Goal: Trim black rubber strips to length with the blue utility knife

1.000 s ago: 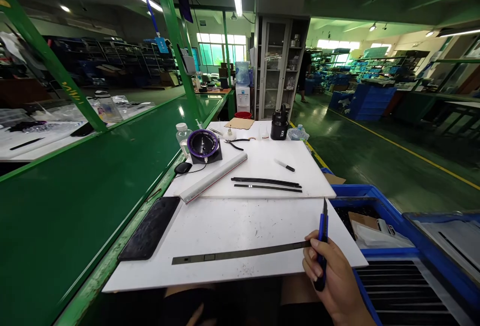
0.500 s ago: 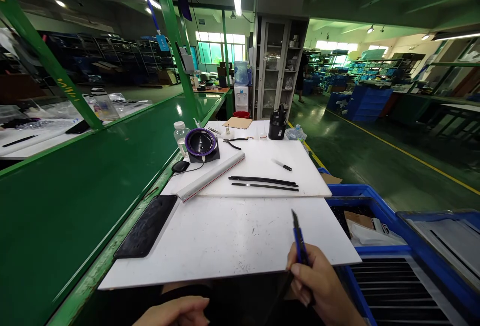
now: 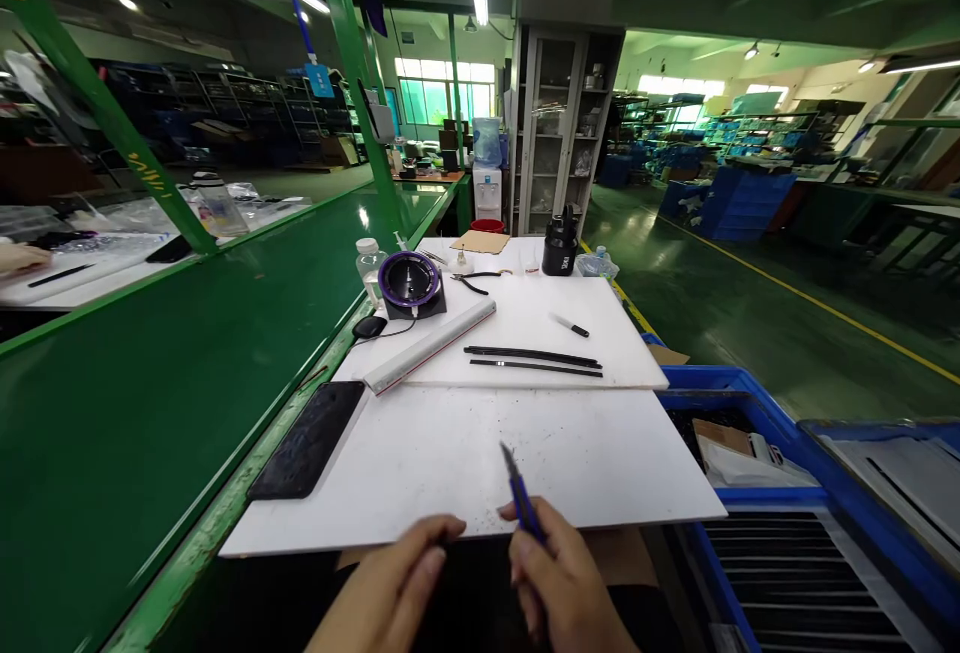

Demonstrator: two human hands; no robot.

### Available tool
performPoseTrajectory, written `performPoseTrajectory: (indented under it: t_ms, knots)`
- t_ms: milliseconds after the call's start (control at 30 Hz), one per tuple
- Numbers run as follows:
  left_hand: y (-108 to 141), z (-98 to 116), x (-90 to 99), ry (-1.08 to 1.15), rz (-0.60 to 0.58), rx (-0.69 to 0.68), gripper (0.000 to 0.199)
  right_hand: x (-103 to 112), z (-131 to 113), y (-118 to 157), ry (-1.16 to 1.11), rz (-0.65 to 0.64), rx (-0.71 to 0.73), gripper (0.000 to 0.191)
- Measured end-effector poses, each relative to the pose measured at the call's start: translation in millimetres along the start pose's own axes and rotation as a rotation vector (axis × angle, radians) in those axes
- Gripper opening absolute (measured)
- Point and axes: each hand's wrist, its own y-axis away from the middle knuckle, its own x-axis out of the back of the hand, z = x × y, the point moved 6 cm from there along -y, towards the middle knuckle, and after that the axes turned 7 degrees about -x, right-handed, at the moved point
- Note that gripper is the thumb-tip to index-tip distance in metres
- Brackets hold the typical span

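Note:
My right hand (image 3: 562, 578) grips a blue and black utility knife (image 3: 523, 503), its blade out and pointing up and slightly left above the front edge of the white board (image 3: 450, 453). To its left, my left hand (image 3: 386, 583) is near the same edge, thumb and forefinger apart, with nothing visible between them; its lower fingers are hidden. Beyond the hands, several thin black strips (image 3: 532, 357) lie on the farther white board (image 3: 622, 333). A whitish scale ruler (image 3: 431, 345) lies slantwise left of them.
A black slab like a phone or tablet (image 3: 307, 441) lies at the left edge. A purple-rimmed round device (image 3: 409, 279), pliers (image 3: 472, 282), a small black-handled blade (image 3: 570, 325) and a black bottle (image 3: 559, 245) stand or lie farther back. Blue bins (image 3: 757, 393) flank the right side.
My right hand has moved left with the knife, toward the middle. My left hand has come up and right, so the two hands are closer together. The view has shifted slightly.

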Motion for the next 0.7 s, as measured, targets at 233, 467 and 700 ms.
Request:
performPoseTrajectory:
  t_ms: [233,467,700]
  knots:
    - [-13,56,7.9,0.91,0.004,0.146,0.03,15,2,-4,-0.162,-0.065,0.055,0.055]
    - [-4,66,-9.8,1.052,-0.12,0.224,0.024,13,15,-3,-0.148,-0.056,0.027,0.058]
    - [1,75,-6.8,1.048,-0.113,0.245,0.026,10,11,-2,-0.096,-0.056,0.05,0.054]
